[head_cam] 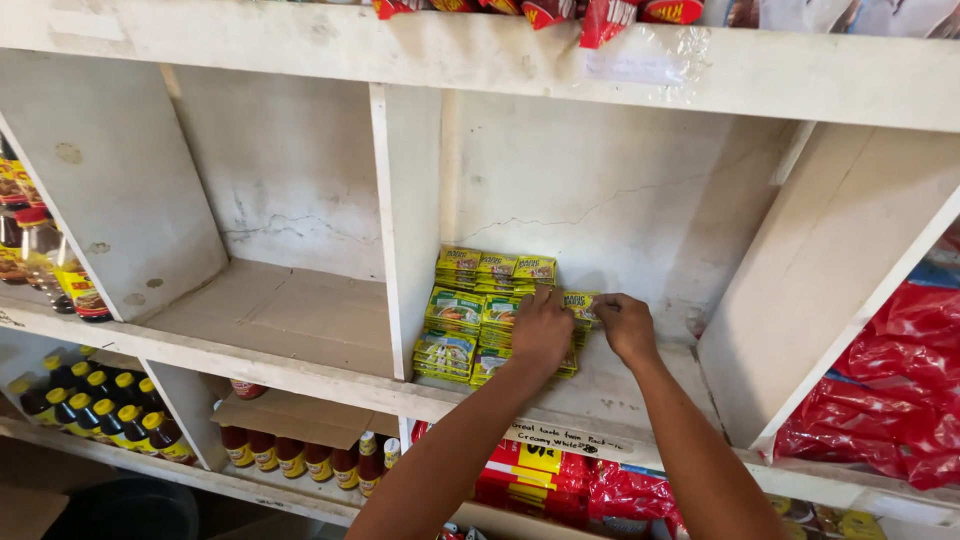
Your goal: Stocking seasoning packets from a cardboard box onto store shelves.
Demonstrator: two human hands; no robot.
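Note:
Small green and yellow sachets lie in stacked rows on a white wooden shelf, against the compartment's left divider. My left hand rests on the right end of the stacks. My right hand is just to its right. Both hands pinch one sachet between them, held at the right edge of the rows.
The compartment to the left holds nothing. Dark sauce bottles with yellow caps and red-brown bottles stand on the lower shelf. Red packets fill the right compartment and more lie below. Bottles stand at far left.

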